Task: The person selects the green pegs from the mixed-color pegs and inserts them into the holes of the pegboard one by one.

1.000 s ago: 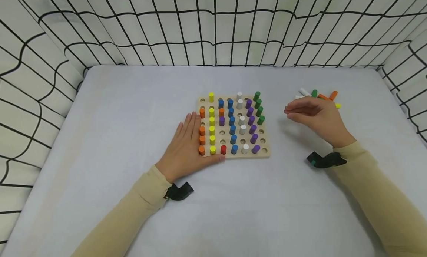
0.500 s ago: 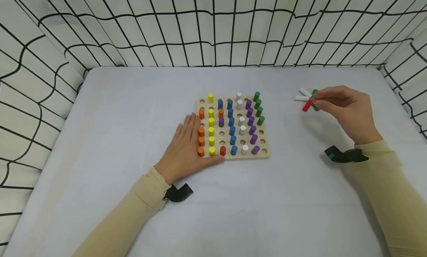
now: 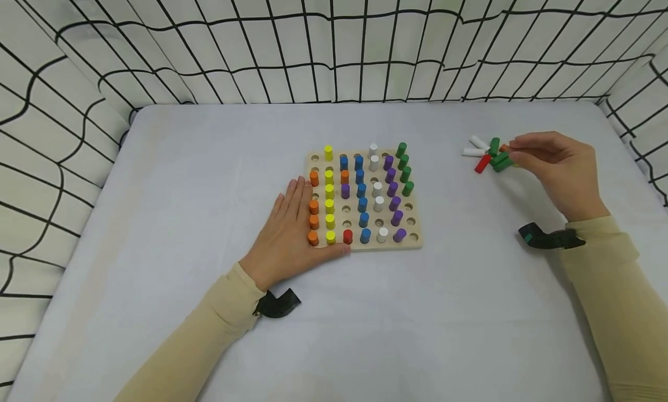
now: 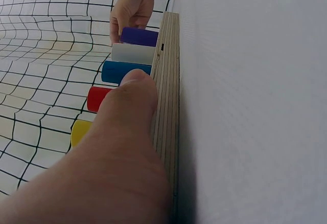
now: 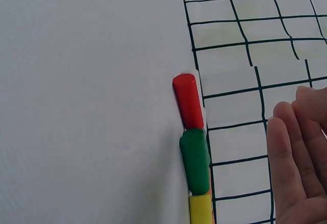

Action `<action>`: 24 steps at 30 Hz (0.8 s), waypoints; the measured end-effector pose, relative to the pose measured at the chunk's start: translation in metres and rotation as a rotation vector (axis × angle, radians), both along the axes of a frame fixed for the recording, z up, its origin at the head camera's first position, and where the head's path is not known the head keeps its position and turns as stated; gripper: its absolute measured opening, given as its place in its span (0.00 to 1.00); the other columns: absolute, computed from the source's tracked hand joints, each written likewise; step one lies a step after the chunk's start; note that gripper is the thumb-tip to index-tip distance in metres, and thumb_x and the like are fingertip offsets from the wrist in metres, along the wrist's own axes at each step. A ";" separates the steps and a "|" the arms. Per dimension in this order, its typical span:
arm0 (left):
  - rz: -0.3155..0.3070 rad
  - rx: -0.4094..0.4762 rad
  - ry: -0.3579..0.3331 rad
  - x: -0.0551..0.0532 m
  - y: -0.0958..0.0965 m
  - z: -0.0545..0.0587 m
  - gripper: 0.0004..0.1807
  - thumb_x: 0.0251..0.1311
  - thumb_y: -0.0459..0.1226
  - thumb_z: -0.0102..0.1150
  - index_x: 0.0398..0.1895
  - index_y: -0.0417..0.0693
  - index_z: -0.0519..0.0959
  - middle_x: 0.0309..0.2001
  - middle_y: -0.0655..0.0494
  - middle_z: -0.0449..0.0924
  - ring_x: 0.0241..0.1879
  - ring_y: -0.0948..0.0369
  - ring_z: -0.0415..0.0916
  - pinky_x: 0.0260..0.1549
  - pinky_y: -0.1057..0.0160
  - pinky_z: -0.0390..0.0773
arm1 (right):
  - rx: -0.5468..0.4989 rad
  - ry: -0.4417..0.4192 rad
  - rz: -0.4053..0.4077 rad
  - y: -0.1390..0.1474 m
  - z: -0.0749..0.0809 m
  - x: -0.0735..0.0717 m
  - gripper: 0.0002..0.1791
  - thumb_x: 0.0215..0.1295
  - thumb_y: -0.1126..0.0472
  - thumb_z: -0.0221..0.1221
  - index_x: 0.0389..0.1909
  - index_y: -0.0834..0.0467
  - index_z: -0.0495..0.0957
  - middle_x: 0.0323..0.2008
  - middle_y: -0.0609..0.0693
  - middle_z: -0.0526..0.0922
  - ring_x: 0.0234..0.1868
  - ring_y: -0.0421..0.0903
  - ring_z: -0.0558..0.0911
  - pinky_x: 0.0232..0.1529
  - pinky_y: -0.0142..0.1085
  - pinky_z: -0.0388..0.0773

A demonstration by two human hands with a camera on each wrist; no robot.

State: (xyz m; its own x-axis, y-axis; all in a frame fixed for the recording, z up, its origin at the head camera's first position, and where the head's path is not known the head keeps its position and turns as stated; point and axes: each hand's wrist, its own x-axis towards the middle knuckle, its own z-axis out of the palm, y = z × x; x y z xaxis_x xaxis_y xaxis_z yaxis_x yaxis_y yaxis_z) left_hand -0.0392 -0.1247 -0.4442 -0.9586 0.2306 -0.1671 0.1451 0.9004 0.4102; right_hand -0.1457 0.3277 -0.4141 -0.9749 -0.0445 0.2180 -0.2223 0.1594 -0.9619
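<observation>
A wooden pegboard (image 3: 388, 246) lies on the table in the head view, with rows of coloured pegs standing in many of its holes. My left hand (image 3: 284, 234) rests along the board's left side, fingers straight, thumb against the front edge. In the left wrist view that thumb (image 4: 127, 111) lies by the board's layered edge (image 4: 166, 81), near a red peg (image 4: 98, 99). My right hand (image 3: 561, 167) hovers at a small pile of loose pegs, thumb and fingers slightly bent, beside green pegs (image 3: 502, 161). The right wrist view shows nothing between these fingers (image 5: 280, 147).
Also in the pile are a red peg (image 3: 482, 163), white pegs (image 3: 474, 152) and an orange peg (image 3: 504, 148), partly hidden by the hand. A yellow peg (image 5: 201, 208) shows in the right wrist view. Black wire mesh (image 3: 334, 42) surrounds the white table (image 3: 209, 158).
My right hand has moved right over the loose pegs, uncovering the red and green ones. My left hand stays at the board, and the board's pegs look the same.
</observation>
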 end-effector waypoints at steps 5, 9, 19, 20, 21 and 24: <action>-0.003 -0.006 0.000 0.000 0.002 0.002 0.73 0.51 0.77 0.58 0.85 0.47 0.33 0.86 0.50 0.28 0.87 0.51 0.26 0.85 0.44 0.36 | 0.167 -0.022 -0.057 0.010 -0.003 -0.002 0.19 0.63 0.71 0.69 0.56 0.68 0.83 0.45 0.40 0.90 0.45 0.32 0.89 0.46 0.18 0.83; 0.003 -0.021 -0.009 0.000 0.002 0.002 0.74 0.51 0.77 0.58 0.85 0.46 0.32 0.86 0.50 0.28 0.87 0.51 0.26 0.85 0.44 0.36 | 0.300 -0.050 -0.079 0.012 -0.007 -0.003 0.20 0.66 0.66 0.68 0.59 0.61 0.83 0.48 0.36 0.88 0.48 0.28 0.87 0.49 0.14 0.79; -0.001 -0.023 -0.007 -0.001 0.001 0.001 0.74 0.51 0.77 0.59 0.84 0.47 0.31 0.86 0.50 0.28 0.87 0.51 0.26 0.85 0.44 0.36 | 0.473 -0.105 -0.034 0.015 -0.015 -0.007 0.21 0.70 0.59 0.66 0.63 0.54 0.82 0.53 0.38 0.84 0.50 0.24 0.82 0.49 0.09 0.74; -0.001 -0.023 -0.006 -0.001 0.001 0.001 0.74 0.51 0.77 0.59 0.84 0.47 0.31 0.86 0.50 0.28 0.87 0.51 0.26 0.85 0.44 0.36 | 0.482 -0.112 -0.026 0.015 -0.016 -0.007 0.21 0.70 0.59 0.66 0.63 0.54 0.82 0.53 0.38 0.84 0.50 0.23 0.82 0.48 0.09 0.74; -0.002 -0.022 -0.006 -0.001 0.001 0.001 0.74 0.51 0.76 0.59 0.84 0.47 0.31 0.86 0.50 0.28 0.87 0.51 0.27 0.85 0.44 0.36 | 0.487 -0.116 -0.020 0.015 -0.016 -0.008 0.21 0.70 0.59 0.66 0.63 0.54 0.82 0.53 0.39 0.84 0.50 0.23 0.82 0.48 0.09 0.74; -0.002 -0.020 -0.002 -0.001 0.001 0.001 0.74 0.51 0.76 0.60 0.84 0.47 0.31 0.86 0.50 0.28 0.87 0.50 0.27 0.85 0.43 0.36 | 0.492 -0.127 -0.007 0.015 -0.018 -0.008 0.21 0.70 0.60 0.66 0.63 0.55 0.82 0.52 0.37 0.83 0.49 0.23 0.82 0.48 0.10 0.75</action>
State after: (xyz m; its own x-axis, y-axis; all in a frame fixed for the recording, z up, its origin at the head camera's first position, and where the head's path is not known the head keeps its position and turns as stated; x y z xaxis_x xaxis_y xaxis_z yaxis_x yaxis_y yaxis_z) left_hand -0.0405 -0.1238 -0.4436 -0.9577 0.2292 -0.1737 0.1461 0.9080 0.3927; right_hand -0.1540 0.3426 -0.4318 -0.9930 -0.1059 0.0527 -0.1061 0.6015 -0.7918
